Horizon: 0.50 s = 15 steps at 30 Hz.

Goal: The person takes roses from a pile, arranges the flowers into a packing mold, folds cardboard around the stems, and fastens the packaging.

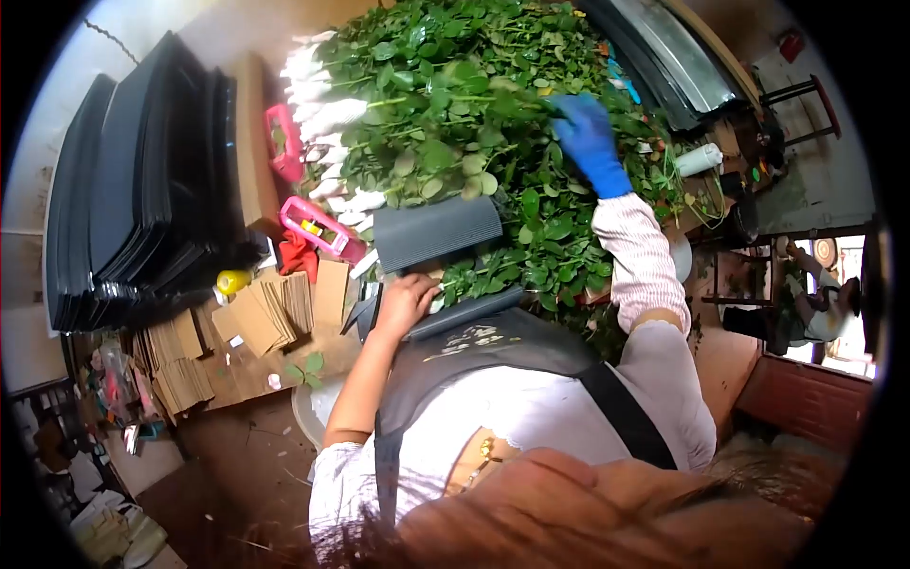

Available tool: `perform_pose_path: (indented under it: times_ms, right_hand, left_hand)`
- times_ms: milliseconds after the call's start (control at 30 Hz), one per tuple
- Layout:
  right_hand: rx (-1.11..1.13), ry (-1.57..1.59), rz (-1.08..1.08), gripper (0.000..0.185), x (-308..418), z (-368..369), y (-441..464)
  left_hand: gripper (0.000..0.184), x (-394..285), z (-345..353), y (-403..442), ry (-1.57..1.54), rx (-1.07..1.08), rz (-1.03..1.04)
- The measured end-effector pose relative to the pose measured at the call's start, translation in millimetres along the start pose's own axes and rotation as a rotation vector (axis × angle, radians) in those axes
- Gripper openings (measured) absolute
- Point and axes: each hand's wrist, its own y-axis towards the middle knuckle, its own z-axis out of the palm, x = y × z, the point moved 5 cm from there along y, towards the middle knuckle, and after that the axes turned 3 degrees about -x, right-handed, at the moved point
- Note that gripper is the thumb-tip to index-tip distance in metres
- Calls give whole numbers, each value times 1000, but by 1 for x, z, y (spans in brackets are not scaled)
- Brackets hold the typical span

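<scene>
My left hand [406, 303], bare, has its fingers bent round the pale stem ends of a leafy bundle [483, 272] near my apron. This bundle lies between a grey corrugated sheet [438, 232] and a dark rolled edge [469, 311]. Farther up and to the right, my right hand [583, 137] wears a blue glove and touches the large pile of leafy stems [455, 123]. Motion blur and leaves obscure its fingertips, so its grip cannot be made out. White-wrapped ends [327, 119] line the pile's left side.
Dark sheets [142, 180] stand at the left, above cardboard pieces [261, 313]. Pink holders [322, 230] and yellow tape [232, 281] lie beside the pile. A white roll [699, 160] is at the right. Another person [820, 299] is in the right background.
</scene>
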Motion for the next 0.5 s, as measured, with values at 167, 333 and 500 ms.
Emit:
perform_pose_path:
  times_ms: [167, 333, 500]
  right_hand:
    - [-139, 69, -234, 32, 22, -63, -48]
    - [429, -35, -248, 47, 11, -26, -130]
    - [697, -275, -54, 40, -28, 33, -189]
  left_hand:
    - [13, 11, 5, -3, -71, -43, -83]
    - [37, 40, 20, -11, 2, 85, -206]
    - [63, 54, 27, -25, -341, -81, -624]
